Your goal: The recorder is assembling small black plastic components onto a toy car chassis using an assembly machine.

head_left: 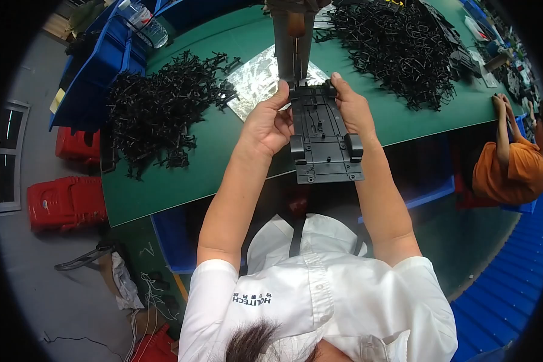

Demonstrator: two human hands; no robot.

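Note:
Between my two hands is a black plastic toy-car chassis [321, 136], a long flat plate with wheel-arch humps at its sides. My left hand [270, 123] grips its left edge near the far end, thumb on top. On the opposite edge my right hand [355, 108] is closed round the far corner. The chassis's far end is at the foot of an upright metal machine post [292, 45], over a shiny silver sheet [253, 81] on the green table [235, 172]. Whether the chassis touches the post I cannot tell.
Tangled black plastic parts form one heap [163, 108] on the left and another heap [398, 48] at the far right. A blue bin [93, 78] and a water bottle [145, 24] stand at the back left. A person in orange [507, 169] sits at the right.

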